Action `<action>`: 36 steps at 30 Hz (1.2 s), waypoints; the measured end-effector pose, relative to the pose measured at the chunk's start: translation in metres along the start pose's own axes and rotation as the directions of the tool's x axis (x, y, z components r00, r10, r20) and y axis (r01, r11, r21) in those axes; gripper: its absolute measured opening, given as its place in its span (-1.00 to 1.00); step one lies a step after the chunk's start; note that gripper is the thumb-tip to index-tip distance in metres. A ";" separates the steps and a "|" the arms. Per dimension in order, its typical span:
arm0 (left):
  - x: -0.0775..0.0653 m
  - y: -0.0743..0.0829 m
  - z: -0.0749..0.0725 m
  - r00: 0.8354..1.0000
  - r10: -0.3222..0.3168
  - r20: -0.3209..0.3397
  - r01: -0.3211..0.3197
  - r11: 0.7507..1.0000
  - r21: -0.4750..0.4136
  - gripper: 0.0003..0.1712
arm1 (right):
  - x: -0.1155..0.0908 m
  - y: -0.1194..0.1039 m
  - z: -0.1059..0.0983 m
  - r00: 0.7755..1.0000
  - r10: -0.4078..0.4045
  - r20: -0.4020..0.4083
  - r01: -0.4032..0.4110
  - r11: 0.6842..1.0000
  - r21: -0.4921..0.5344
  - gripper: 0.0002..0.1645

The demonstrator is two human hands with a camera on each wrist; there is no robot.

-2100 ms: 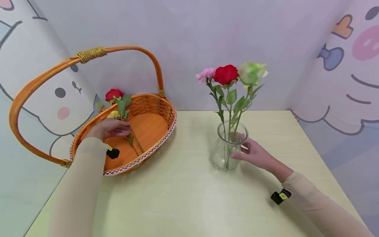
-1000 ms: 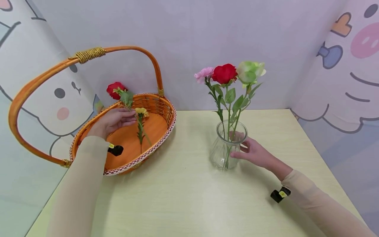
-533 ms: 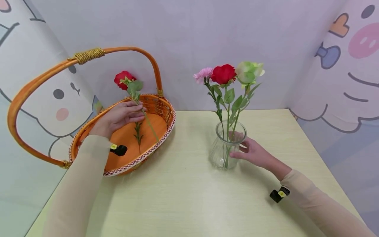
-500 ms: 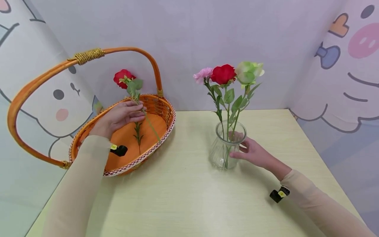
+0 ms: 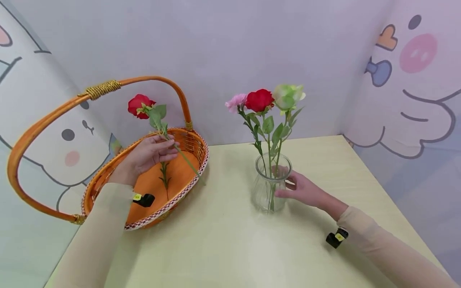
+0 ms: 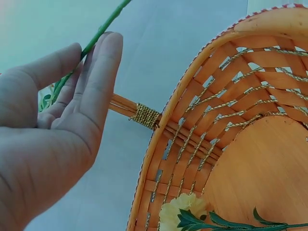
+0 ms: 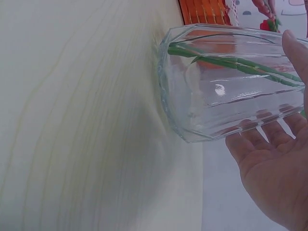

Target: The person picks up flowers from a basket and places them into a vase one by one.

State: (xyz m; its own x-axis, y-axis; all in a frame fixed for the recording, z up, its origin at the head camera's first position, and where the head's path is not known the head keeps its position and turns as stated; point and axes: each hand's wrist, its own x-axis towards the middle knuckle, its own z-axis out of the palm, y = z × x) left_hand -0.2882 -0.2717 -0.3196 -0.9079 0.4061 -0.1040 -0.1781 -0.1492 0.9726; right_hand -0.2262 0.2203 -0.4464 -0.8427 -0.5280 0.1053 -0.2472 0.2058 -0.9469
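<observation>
My left hand pinches the green stem of a red rose between thumb and fingers, above the orange basket. The rose leans left, and its stem end passes over the basket's rim. A yellow flower lies inside the basket; in the head view its bloom is hidden behind my hand and only its leafy stem shows. My right hand grips the side of a clear glass vase standing on the table. In the vase stand a pink carnation, another red rose and a pale green rose.
The basket's tall arched handle rises over the left arm. A pale wooden table lies under everything. Behind it stands a plain wall, with cartoon-printed panels at both sides.
My left hand has drawn the red rose up and to the right out of the basket, leaving the yellow flower lying there. The head view has tilted slightly. My right hand keeps holding the vase.
</observation>
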 end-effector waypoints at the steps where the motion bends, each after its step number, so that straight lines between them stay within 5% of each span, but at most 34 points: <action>1: -0.001 -0.001 0.000 1.000 0.004 0.000 -0.004 1.000 0.001 -0.86 | 0.000 0.000 0.000 1.000 -0.003 0.003 0.003 1.000 -0.004 -0.04; 19: -0.025 -0.013 -0.002 0.998 0.049 0.044 -0.048 0.998 -0.039 -0.82 | -0.001 0.004 0.021 1.000 0.005 0.026 -0.005 1.000 0.025 -0.04; 36: -0.004 -0.014 0.038 0.983 0.128 0.129 -0.123 0.991 -0.043 -0.79 | -0.008 0.001 0.007 1.000 0.009 -0.003 -0.009 1.000 0.013 -0.07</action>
State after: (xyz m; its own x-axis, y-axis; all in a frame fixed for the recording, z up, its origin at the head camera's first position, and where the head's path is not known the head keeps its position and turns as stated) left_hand -0.2679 -0.2370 -0.3247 -0.8665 0.4968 0.0487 -0.0813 -0.2368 0.9681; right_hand -0.2162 0.2195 -0.4506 -0.8464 -0.5235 0.0976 -0.2331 0.1995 -0.9518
